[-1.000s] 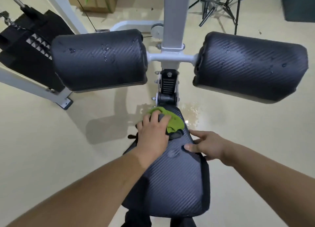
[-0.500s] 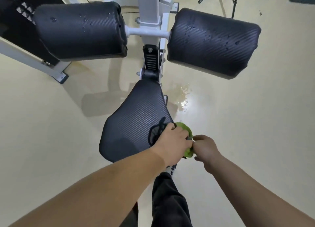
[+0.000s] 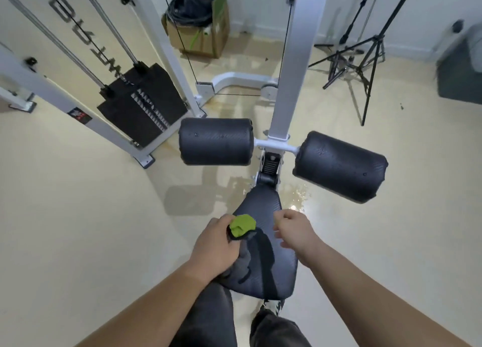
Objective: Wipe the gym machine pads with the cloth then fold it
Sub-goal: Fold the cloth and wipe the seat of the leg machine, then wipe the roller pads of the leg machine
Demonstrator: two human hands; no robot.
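From my feed, the left forearm comes in from the lower left and the left hand (image 3: 215, 245) sits over the near left edge of the seat pad (image 3: 281, 265), knuckles up. Its fingers are curled tight round the cloth (image 3: 242, 225), a green wad that pokes out of the fist on the thumb side, toward the white upright post (image 3: 292, 59). The cloth is balled up, so I see no clear long axis. A dark strip runs from under the fist back across the seat toward me; I cannot tell whether it belongs to the cloth. The right forearm enters from the lower right, and the right hand (image 3: 294, 232) hangs over the seat's right edge, fingers loosely curled, holding nothing, apart from the cloth. The seat's long axis runs away from me, narrow end at the post. Beyond it, the left roller pad (image 3: 216, 142) and the right roller pad (image 3: 339, 166) lie crosswise on either side of the post.
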